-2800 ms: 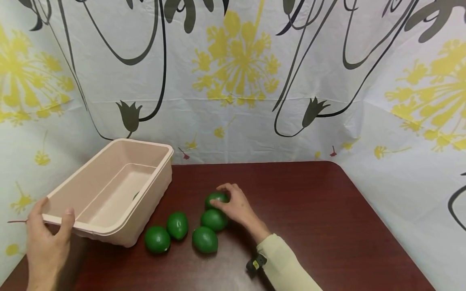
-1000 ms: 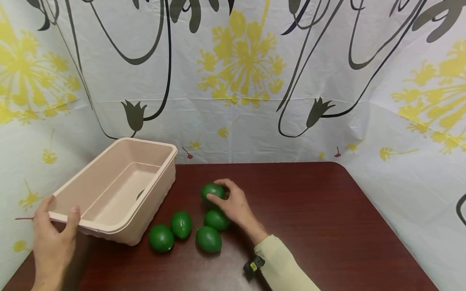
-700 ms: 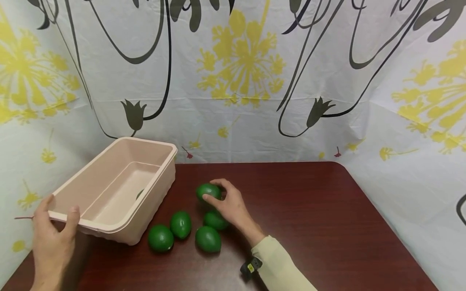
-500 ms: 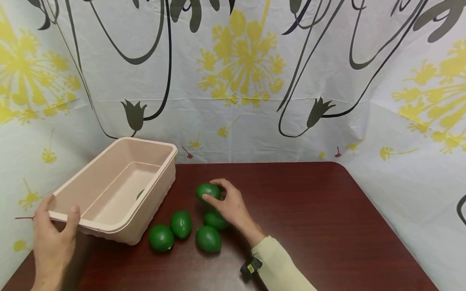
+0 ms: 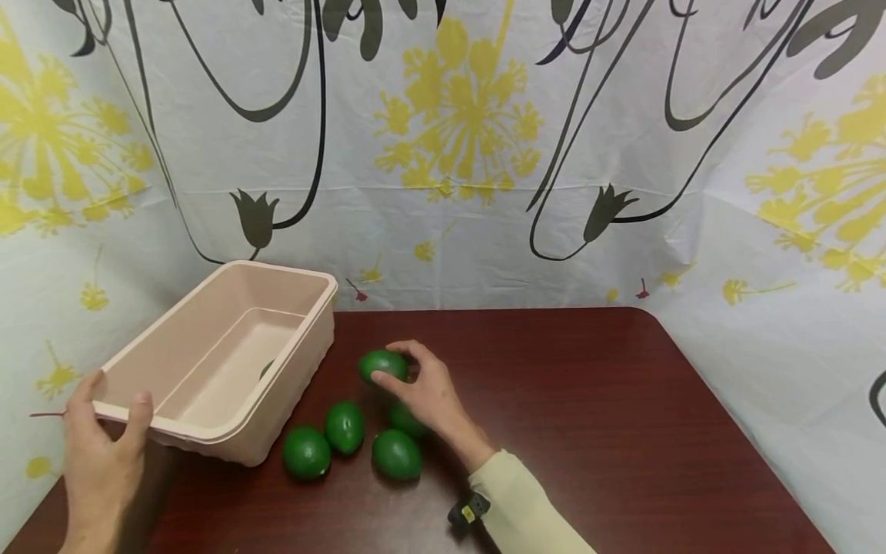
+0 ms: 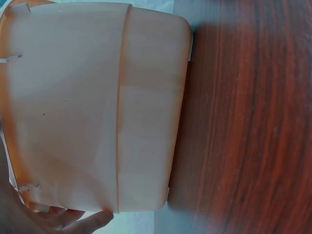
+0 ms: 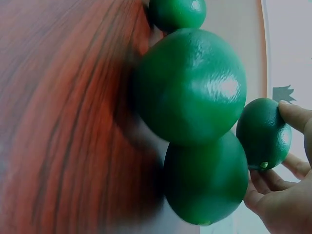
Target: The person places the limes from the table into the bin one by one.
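Observation:
My right hand point(image 5: 431, 391) pinches a glossy green lime point(image 5: 377, 365) between thumb and fingers, over the table and right of the bin. In the right wrist view this held lime point(image 7: 263, 132) shows beyond two nearer ones. Just below the hand lies a partly covered lime point(image 5: 407, 421), with another lime point(image 5: 397, 455) in front of it. My left hand point(image 5: 104, 462) grips the near left corner of a pale pink plastic bin point(image 5: 291, 385), thumb over the rim. The left wrist view shows the bin's outer wall point(image 6: 68, 107) and fingers against it.
Two more limes, one lime point(image 5: 344, 428) beside another lime point(image 5: 307, 453), lie close to the bin's right side. A sliver of green point(image 5: 266, 369) shows inside the bin. Behind the dark red-brown table point(image 5: 588, 431) hangs a patterned white cloth point(image 5: 484, 254).
My right hand has lifted the far lime away from the one below it and carried it left towards the bin. The left hand keeps its grip on the bin.

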